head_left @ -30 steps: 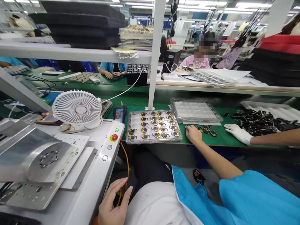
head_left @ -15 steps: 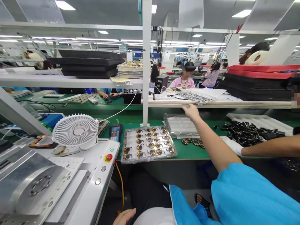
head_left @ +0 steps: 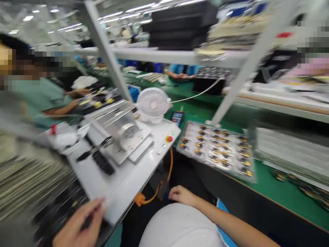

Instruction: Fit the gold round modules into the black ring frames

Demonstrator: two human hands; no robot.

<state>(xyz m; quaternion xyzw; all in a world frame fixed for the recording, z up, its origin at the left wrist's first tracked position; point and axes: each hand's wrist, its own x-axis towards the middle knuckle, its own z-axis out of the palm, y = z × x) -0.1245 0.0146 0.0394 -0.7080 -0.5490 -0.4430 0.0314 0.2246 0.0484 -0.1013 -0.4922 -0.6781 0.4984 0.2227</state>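
The picture is tilted and blurred. My left hand (head_left: 77,223) is at the lower left, by the front edge of the white machine housing (head_left: 133,171), with a dark slender thing (head_left: 87,222) showing at its fingers. That thing is too blurred to name. My right hand (head_left: 181,195) rests near my white-covered lap, holding nothing, above an orange cable (head_left: 154,193). Further right, a transparent tray (head_left: 214,151) of round gold-and-black parts lies on the green bench (head_left: 269,183), out of reach of both hands.
A white fan (head_left: 153,104) and a red stop button (head_left: 169,139) stand on the machine, beside an aluminium fixture (head_left: 120,130). A person in a green top (head_left: 38,96) works at the left. A blurred heap of metal pieces (head_left: 31,181) lies at the lower left.
The view has swung left and tilted. My right hand has come back from the far bench to my lap. My left hand now sits higher, by the machine's edge.
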